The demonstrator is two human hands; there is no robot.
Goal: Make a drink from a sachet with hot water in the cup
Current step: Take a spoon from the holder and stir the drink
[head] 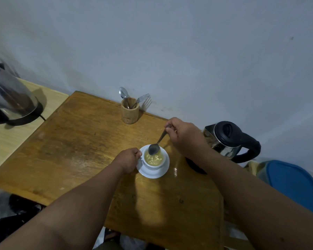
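White cup on saucer, yellowish liquid with pale clumps inside. Steadied at the handle by pinched left hand. Spoon gripped by right hand, bowl just above the surface, below those fingers. Best stirred slowly, low, until clumps dissolve. Kettle beyond right hand.

A modest home kitchen corner: a worn, scratched wooden worktop pushed against a plain pale painted wall, a carved wooden cutlery holder with a metal spoon and fork, two stainless-steel electric kettles, and a blue plastic lid at the side.
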